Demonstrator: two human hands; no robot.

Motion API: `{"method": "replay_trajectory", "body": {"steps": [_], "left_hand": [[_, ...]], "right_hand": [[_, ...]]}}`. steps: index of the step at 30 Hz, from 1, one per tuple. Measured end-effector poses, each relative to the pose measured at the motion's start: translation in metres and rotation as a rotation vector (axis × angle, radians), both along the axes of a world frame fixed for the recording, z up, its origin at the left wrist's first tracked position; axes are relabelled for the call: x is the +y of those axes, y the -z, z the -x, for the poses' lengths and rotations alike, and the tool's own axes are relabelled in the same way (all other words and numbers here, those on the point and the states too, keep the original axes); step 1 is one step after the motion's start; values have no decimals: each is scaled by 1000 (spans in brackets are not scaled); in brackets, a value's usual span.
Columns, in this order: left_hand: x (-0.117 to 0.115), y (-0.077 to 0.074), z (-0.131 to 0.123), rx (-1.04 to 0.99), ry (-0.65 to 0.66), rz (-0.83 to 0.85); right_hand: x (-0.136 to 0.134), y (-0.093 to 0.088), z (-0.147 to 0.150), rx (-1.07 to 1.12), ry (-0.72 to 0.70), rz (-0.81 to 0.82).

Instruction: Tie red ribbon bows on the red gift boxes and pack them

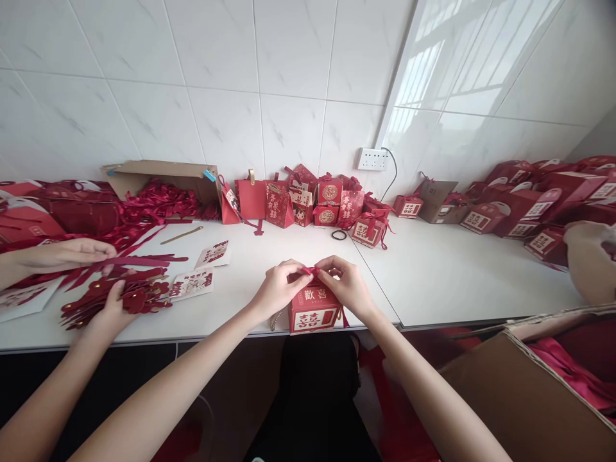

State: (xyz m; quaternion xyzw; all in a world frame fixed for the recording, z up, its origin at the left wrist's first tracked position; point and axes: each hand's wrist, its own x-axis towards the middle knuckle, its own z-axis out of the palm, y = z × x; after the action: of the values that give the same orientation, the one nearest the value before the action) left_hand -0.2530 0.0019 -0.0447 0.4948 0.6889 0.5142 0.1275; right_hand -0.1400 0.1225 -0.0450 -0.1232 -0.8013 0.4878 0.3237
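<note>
Atop the red box (315, 312), left hand (278, 287) and right hand (347, 283) pinch ribbon (310, 271).

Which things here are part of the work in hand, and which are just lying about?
In hand: left hand; right hand; red ribbon pinched by both; red gift box under it.
Lying about: printed cards; gold stick; black hair tie; other red boxes by the wall; cardboard box of ribbons.

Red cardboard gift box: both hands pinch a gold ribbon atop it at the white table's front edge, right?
Head view: the ribbon is red, not gold; left hand and right hand pinch it atop the red cardboard gift box at the white table's front edge.
</note>
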Motion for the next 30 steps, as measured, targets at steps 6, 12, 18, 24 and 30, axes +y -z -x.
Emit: {"method": "replay_trajectory", "body": {"steps": [6,12,18,24,30], "left_hand": [[3,-1,-1,-224,67,19],[5,0,-2,-276,74,26],[6,-1,-2,-258,81,1],[7,1,-1,-330,113,-6],[6,4,-3,-338,84,-23]], "right_hand": [[1,1,-1,-4,-13,-17],[-1,0,-1,-19,13,-62],[1,0,-1,-25,-4,-82],[6,1,-2,-20,7,-244],[10,0,-16,92,84,-502]]}}
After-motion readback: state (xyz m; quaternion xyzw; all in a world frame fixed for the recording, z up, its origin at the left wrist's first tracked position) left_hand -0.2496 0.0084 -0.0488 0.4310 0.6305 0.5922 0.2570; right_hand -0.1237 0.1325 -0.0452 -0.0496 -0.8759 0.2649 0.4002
